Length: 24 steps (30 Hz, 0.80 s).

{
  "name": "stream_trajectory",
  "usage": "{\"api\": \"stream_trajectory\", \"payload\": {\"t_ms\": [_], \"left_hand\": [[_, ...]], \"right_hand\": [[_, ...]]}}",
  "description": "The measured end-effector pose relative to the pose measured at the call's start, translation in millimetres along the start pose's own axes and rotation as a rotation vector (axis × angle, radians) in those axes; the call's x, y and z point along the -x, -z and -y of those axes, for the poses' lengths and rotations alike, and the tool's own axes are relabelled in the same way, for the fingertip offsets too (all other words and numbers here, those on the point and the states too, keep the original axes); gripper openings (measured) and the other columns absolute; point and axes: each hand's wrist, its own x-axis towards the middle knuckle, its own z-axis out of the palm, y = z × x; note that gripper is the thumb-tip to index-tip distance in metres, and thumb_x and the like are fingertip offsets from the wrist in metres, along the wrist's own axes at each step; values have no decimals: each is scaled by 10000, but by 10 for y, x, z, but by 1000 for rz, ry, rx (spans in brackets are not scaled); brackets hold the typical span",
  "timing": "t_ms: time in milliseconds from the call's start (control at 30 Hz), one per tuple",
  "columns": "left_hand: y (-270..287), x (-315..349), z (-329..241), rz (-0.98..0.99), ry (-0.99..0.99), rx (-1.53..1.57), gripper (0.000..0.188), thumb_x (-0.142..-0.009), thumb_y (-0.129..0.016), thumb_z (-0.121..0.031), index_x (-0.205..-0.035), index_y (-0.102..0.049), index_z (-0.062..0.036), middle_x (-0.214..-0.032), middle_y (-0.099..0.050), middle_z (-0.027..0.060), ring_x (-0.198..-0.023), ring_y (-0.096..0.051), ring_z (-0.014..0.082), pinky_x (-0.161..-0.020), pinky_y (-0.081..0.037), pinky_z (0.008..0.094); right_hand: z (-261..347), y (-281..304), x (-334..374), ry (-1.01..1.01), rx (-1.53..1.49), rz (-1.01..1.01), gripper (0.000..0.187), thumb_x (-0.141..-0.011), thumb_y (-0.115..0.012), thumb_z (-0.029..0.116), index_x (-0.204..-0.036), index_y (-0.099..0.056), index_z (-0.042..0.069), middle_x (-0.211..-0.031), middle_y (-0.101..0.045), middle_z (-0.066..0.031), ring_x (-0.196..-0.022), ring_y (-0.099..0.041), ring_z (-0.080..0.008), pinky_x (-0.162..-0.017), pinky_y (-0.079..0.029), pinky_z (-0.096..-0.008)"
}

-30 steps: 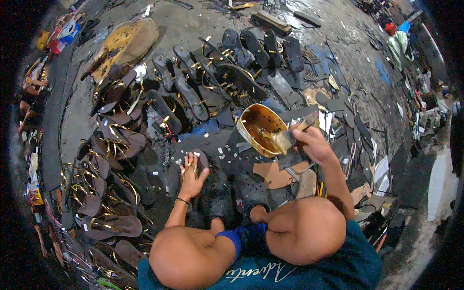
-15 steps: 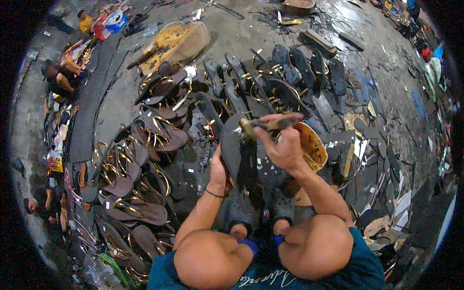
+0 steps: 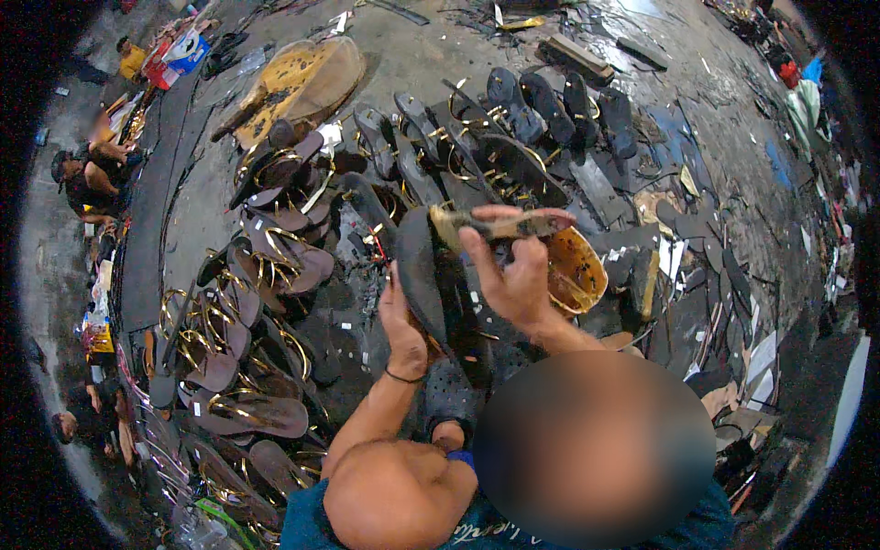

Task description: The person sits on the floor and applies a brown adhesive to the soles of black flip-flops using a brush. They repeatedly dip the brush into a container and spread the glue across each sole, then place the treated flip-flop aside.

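Observation:
My left hand (image 3: 401, 330) holds a dark grey sandal sole (image 3: 418, 270) along its left edge. The fingers are fairly straight against it, and the sole stands tilted above my shoes. Closed around the handle of a brush, my right hand (image 3: 515, 286) is on the sole's right side. The pale, worn brush head (image 3: 447, 227) is at the sole's upper right edge; whether it touches cannot be made out. Just right of that hand is a yellowish tub (image 3: 579, 273) with dark specks inside.
Finished-looking sandals with gold straps (image 3: 252, 408) lie heaped at the left. More dark sandals (image 3: 518, 105) stand in rows ahead. A stained yellow container (image 3: 302, 87) lies far left. Scraps (image 3: 674, 257) litter the right. A dark shoe (image 3: 449, 390) is below. People (image 3: 92, 179) sit far left.
The whole view has shifted, so things on the floor appear farther left. My right hand and the brush have stayed close to the sole's upper edge. My left fingers look straighter.

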Motion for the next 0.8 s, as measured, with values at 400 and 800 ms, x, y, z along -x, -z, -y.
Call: {"api": "stream_trajectory", "payload": {"t_ms": [400, 800], "left_hand": [[59, 599, -464, -85, 601, 67, 372, -987, -498, -389, -1130, -587, -58, -1050, -657, 47, -936, -642, 148, -819, -539, 305], [126, -246, -65, 44, -193, -427, 282, -970, -561, -377, -1000, -594, -99, -897, -543, -42, -847, -507, 74, -802, -408, 224]], "right_hand": [[-294, 329, 164, -980, -1010, 171, 248, -924, -627, 278, -1048, -614, 63, -1004, -670, -41, -856, -635, -149, -698, -495, -299], [281, -8, 268, -205, 35, 546, 211, -816, -710, 181, -943, -687, 14, -758, -651, -66, -660, -586, -123, -640, -491, -289]]}}
